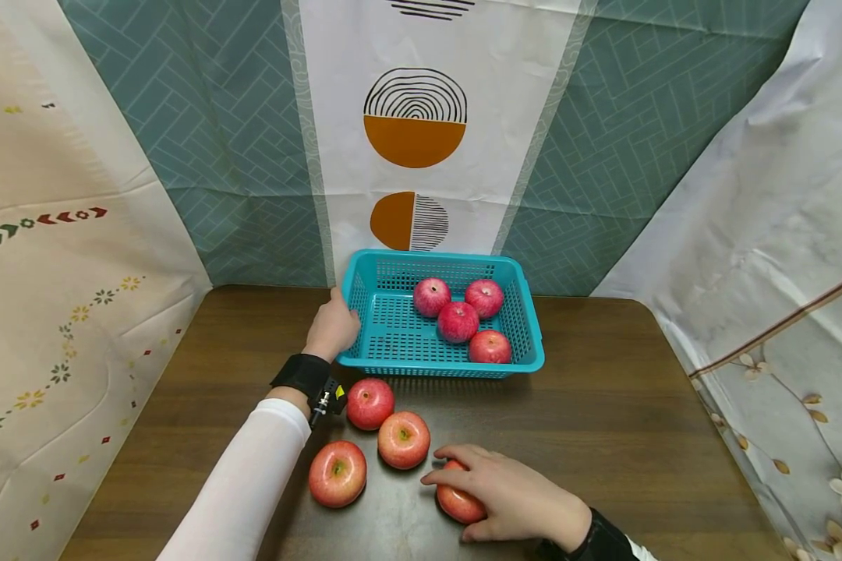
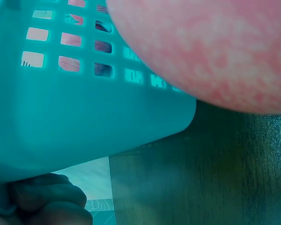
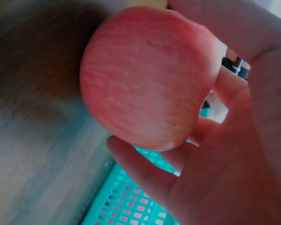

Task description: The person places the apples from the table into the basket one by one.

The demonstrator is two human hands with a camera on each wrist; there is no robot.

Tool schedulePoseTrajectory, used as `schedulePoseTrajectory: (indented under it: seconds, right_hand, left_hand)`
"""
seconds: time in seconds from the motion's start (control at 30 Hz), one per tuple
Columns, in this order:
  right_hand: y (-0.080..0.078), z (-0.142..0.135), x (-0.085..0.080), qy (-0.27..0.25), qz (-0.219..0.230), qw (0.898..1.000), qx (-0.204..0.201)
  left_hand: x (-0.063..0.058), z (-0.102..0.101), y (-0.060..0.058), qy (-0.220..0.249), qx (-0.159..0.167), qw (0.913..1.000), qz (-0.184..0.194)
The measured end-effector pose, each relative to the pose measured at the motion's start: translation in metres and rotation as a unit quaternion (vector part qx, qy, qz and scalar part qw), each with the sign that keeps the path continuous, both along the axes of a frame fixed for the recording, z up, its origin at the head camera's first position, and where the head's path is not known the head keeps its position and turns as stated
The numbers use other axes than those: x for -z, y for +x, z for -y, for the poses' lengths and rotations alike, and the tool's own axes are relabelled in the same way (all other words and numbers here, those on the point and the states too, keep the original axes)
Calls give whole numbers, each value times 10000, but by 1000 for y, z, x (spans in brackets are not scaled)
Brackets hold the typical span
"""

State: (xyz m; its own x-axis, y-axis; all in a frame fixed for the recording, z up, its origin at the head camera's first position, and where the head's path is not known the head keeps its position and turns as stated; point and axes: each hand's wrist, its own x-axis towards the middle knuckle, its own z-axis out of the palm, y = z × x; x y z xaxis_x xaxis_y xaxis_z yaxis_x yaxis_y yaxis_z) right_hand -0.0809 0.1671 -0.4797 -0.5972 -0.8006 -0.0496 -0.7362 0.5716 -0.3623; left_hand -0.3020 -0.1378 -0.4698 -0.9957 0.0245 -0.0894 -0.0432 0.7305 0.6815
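While the right hand (image 1: 512, 492) curls widely spread fingers round an apple (image 1: 458, 505) at the table's (image 1: 617, 436) near side, I judge it firm, fairly weighty, slick and easily bruised, best held round its middle. Nearly round, it shows no clear long axis, its stem hidden. Past three loose apples (image 1: 403, 440), the left hand (image 1: 333, 327) grips the left end of a basket (image 1: 428, 371) lying lengthwise left to right.
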Motion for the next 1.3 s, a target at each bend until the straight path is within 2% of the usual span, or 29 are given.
schedulePoseTrajectory:
  seconds: [0.23, 0.4, 0.67, 1.3]
  right_hand:
    - [0, 1, 1, 83, -10, 9999, 55]
    - [0, 3, 2, -58, -16, 10000, 74]
    - [-3, 5, 4, -173, 286, 9993, 178]
    - [-3, 7, 6, -185, 561, 9976, 359]
  left_hand:
    - [0, 0, 1, -17, -8, 10000, 11]
    - [1, 1, 0, 8, -21, 10000, -34]
    - [0, 1, 0, -20, -31, 10000, 19]
    - [1, 1, 1, 4, -12, 10000, -43]
